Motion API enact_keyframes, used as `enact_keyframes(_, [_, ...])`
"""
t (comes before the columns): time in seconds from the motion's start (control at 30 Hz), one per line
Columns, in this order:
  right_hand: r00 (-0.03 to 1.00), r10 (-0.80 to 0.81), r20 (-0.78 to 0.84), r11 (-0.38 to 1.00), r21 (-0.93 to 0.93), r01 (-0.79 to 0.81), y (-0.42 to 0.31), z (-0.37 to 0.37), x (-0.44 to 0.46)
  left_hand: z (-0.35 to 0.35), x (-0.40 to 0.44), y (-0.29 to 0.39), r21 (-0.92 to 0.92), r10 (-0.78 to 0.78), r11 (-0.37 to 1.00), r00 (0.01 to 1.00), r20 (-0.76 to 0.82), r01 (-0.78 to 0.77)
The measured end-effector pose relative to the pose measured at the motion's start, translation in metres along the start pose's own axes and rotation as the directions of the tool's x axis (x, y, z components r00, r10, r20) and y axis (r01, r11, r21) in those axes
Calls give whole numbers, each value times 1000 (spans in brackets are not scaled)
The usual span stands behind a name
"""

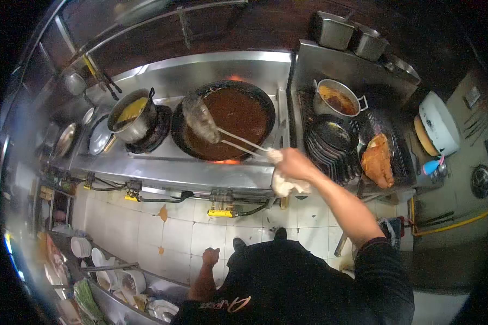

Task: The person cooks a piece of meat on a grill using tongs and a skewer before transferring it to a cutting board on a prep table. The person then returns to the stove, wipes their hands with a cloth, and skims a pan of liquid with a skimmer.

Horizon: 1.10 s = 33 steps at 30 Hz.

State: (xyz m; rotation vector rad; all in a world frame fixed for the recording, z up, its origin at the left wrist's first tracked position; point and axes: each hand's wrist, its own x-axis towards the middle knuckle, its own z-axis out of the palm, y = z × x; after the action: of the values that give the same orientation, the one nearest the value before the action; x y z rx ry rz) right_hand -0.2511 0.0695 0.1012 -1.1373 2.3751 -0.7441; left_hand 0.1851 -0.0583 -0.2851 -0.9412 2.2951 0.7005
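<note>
My right hand (295, 164) is closed round the end of a long strainer handle, with a pale cloth (289, 185) bunched in the grip and hanging below it. Two thin rods run from the hand to the strainer's mesh bowl (200, 119). That bowl is over the left part of a large black wok (269, 97) of dark brown liquid (238, 114); I cannot tell whether it touches the liquid. Flames glow at the wok's back and front. Down by my body, my left hand (211, 256) is curled closed, apart from the stove, with nothing visible in it.
Left of the wok stands a pot (133, 122) of yellowish liquid. On the right are a two-handled pot (339, 98), a black pan (331, 135) and a large browned piece of food (378, 161). Yellow-handled valves (220, 213) line the stove front. Stacked dishes (81, 247) sit lower left.
</note>
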Motion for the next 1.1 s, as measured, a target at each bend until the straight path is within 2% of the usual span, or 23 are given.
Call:
enact_keyframes(0.03, [998, -2, 68, 998, 56, -2, 0, 15, 14, 1, -2, -1, -44, -27, 999, 1000, 6, 28])
enact_keyframes(0.13, [968, -115, 223, 979, -139, 149, -23, 35, 37, 19, -2, -20, 193, 153, 972, 986, -71, -137])
enact_keyframes(0.27, [987, 33, 159, 972, -234, 5, -36, 40, 71, 45, -4, -41, 231, 246, 949, 963, -108, -216])
enact_keyframes(0.33, [996, 43, 82, 958, -285, -18, -23, 43, 92, 42, -18, -38, 261, 294, 933, 944, -149, -250])
enact_keyframes(0.43, [999, 43, -10, 910, -412, -43, -10, 34, 112, 43, -25, -36, 155, 176, 975, 977, -118, -157])
enact_keyframes(0.47, [999, 37, -37, 886, -461, -50, -7, 29, 116, 39, -29, -37, 216, 263, 948, 957, -119, -234])
enact_keyframes(0.5, [998, 44, -47, 865, -498, -61, -3, 24, 118, 41, -28, -37, 8, 105, 994, 991, -77, -105])
enact_keyframes(0.53, [997, 30, -68, 852, -519, -61, 4, 20, 122, 43, -29, -37, -194, -44, 980, 999, -2, 43])
enact_keyframes(0.57, [996, 14, -88, 839, -540, -60, 11, 17, 125, 45, -30, -37, -376, -173, 905, 980, 101, 198])
enact_keyframes(0.67, [986, -58, -156, 781, -622, -52, 27, 1, 126, 62, -36, -39, -508, -309, 827, 950, -55, 240])
enact_keyframes(0.77, [969, -148, -199, 703, -710, -38, 39, -17, 118, 72, -36, -43, -560, -352, 788, 933, -70, 255])
enact_keyframes(0.87, [939, -237, -248, 663, -748, -30, 53, -28, 111, 69, -34, -46, -433, -169, 896, 977, -133, 96])
enact_keyframes(0.97, [922, -289, -258, 670, -742, 2, 46, -41, 91, 37, -27, -30, -463, -240, 849, 967, 91, 254])
enact_keyframes(1.03, [921, -308, -237, 673, -739, 35, 24, -51, 66, 37, -16, -31, -292, -127, 950, 991, -43, 109])
enact_keyframes(1.1, [953, -246, -175, 730, -680, 63, 8, -55, 46, 36, -8, -30, -91, 23, 995, 991, -130, -35])
